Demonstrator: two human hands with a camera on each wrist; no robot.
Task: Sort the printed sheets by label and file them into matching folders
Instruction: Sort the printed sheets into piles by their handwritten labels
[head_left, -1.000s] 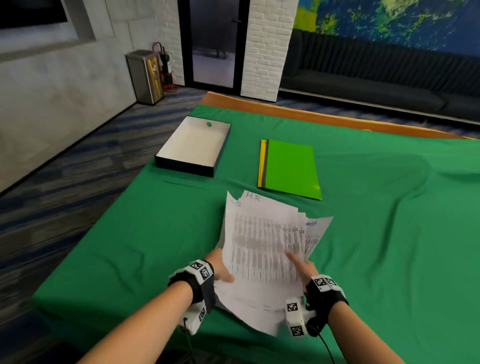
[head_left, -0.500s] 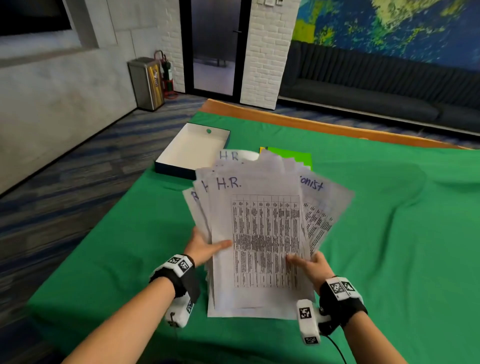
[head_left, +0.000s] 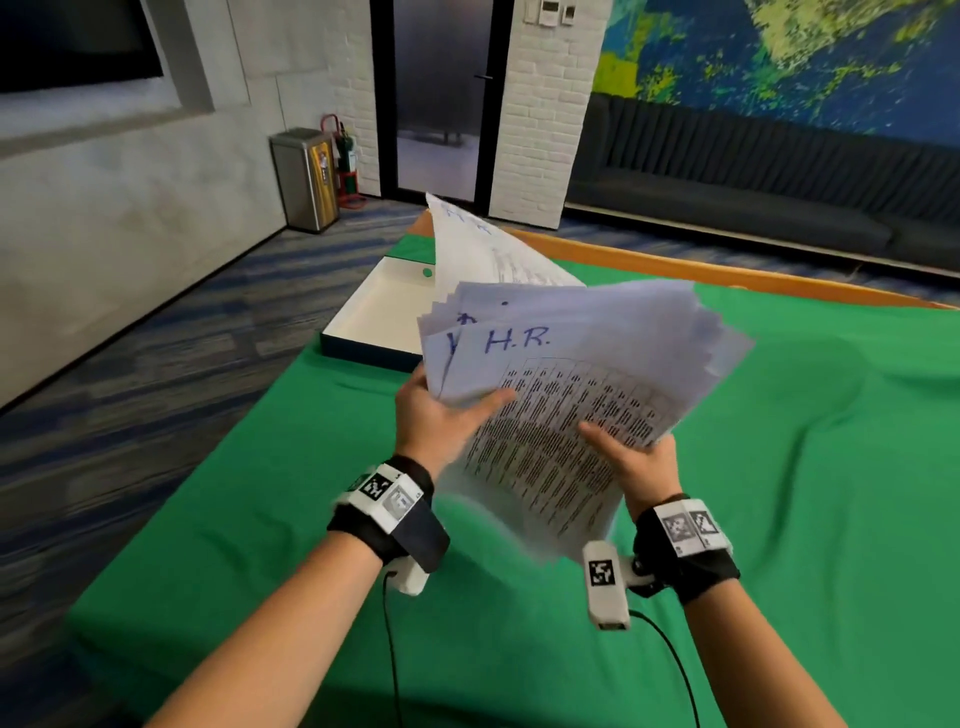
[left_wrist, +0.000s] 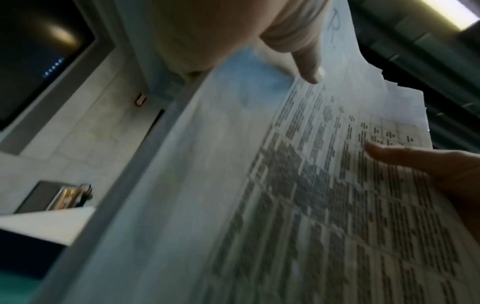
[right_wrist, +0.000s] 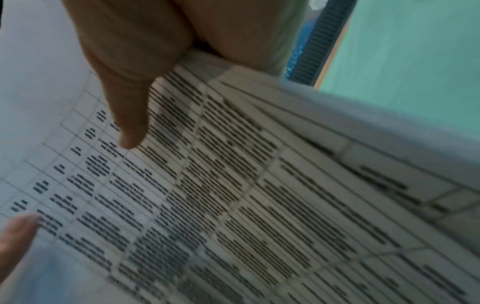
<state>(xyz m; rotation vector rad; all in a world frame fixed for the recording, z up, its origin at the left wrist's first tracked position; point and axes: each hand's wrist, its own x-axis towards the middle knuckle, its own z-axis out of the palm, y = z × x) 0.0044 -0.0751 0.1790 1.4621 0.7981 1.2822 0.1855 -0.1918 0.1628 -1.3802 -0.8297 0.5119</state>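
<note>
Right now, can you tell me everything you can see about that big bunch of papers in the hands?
The stack of papers is white printed sheets, fanned unevenly and lifted above the green table. The top sheet shows "H.R." handwritten in blue over a printed table of small black text. One sheet behind sticks up higher than the rest. The left hand holds its left edge, thumb on top; the right hand grips the lower right edge.

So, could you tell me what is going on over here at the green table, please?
A person is holding a fanned stack of printed sheets above the green table. The left hand grips its left edge and the right hand its lower right, thumbs on top. The front sheet is marked "H.R."; one sheet at the back flips upward. An open white box sits behind. Nothing appears filed yet.
</note>
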